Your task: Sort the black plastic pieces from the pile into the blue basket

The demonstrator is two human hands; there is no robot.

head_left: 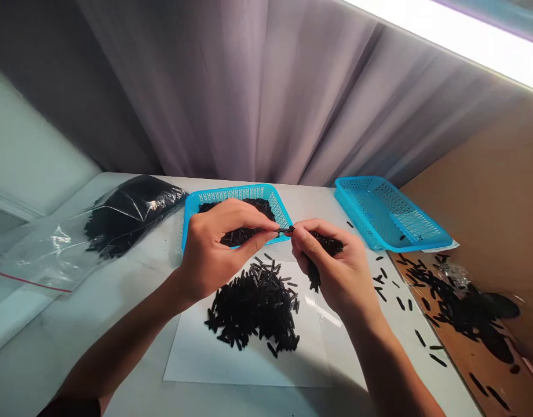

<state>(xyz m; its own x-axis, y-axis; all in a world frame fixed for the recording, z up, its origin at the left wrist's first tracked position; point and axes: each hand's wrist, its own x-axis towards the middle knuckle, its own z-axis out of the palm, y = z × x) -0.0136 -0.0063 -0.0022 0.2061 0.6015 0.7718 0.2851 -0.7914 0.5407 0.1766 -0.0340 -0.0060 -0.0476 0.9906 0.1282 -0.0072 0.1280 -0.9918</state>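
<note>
My left hand (223,246) is closed in a pinch on one end of a slim black piece (284,230). Thumb and forefinger of my right hand (329,255) meet the piece's other end, while that palm is wrapped round a bunch of similar black pieces (315,272). What the pieces are exactly is too small to tell. Below both hands a loose pile of short black strips (255,307) lies on a white sheet (197,362). Behind my left hand stands a blue basket (236,191) filled with black pieces, partly hidden by the fingers.
A clear plastic bag (131,217) of black pieces lies at the left. At the back right sits another blue basket (392,214) with a few pieces inside. Black strips are scattered along the table's right side, and more lie on a brown surface (457,370) beyond it.
</note>
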